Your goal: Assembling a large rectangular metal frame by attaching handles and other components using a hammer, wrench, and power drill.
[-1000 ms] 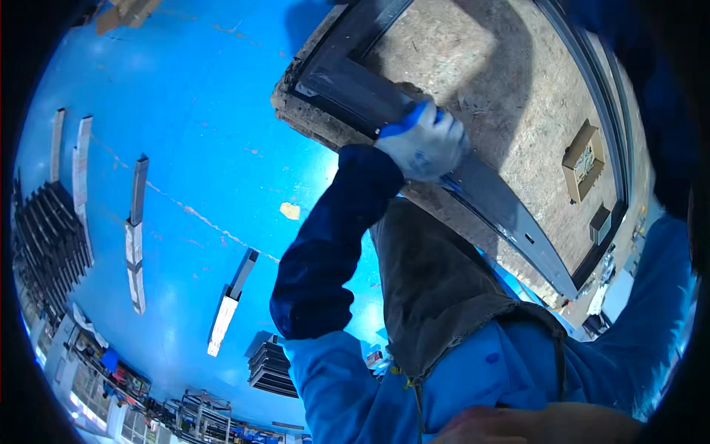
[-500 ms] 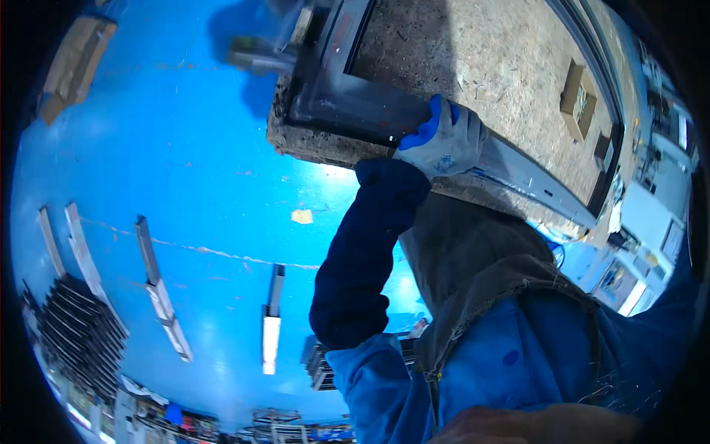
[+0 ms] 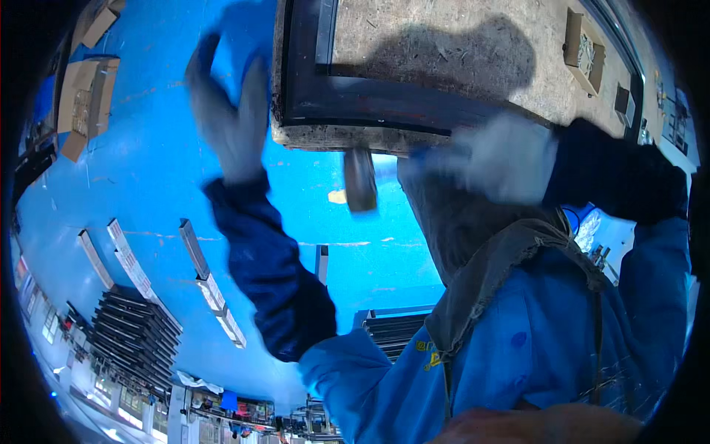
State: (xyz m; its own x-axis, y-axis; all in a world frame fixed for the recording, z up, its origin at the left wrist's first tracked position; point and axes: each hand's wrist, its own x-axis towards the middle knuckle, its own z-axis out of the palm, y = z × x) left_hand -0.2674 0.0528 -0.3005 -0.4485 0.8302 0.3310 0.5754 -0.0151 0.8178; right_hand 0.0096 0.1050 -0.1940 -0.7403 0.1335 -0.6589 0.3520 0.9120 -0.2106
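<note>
A dark metal frame lies on a worn wooden tabletop, its near left corner close to the board's edge. My left hand, in a grey glove, is raised off that corner over the blue floor, thumb and fingers apart and nothing in them. On the right, my gloved right hand is closed round the handle of what looks like a hammer. Its blurred head points left, just below the table's near edge. Motion smears the right hand and the handle.
A small open carton with small parts stands on the tabletop, with a small dark block nearby. Open cardboard boxes are at far left. Stacked dark metal frames and long bars rest lower left.
My left hand has let go of the frame's near side and swung left past the corner. My right hand has come into view with the hammer. The view has shifted slightly.
</note>
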